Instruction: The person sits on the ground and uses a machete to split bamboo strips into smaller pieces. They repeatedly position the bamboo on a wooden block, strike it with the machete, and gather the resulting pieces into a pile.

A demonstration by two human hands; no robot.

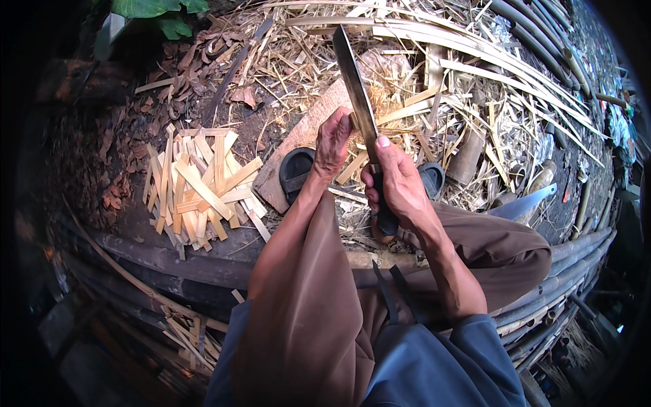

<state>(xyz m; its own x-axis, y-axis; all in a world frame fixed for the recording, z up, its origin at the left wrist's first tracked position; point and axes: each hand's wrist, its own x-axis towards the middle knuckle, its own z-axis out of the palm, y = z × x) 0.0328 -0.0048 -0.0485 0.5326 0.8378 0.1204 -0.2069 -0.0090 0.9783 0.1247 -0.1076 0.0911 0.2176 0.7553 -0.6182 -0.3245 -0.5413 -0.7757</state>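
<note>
My right hand point(400, 180) is wrapped round the black handle of a long, broad-bladed knife point(356, 81), thumb laid along the base of the blade, which points up and away. Close to the left side of the blade, my left hand point(332, 144) is closed, its fingers curled. A pale bamboo strip point(407, 110) runs behind the blade toward those fingertips; the blade hides part of it. Beneath lies a thick wooden plank point(308, 125), near a dark sandal point(296, 169) by my left wrist.
A pile of short split bamboo pieces point(203, 186) lies left. Long bamboo strips point(475, 51) arc across the far side over shavings. At right are a bamboo section point(468, 156) and a saw blade point(523, 203). Bamboo poles point(169, 261) run along the near side.
</note>
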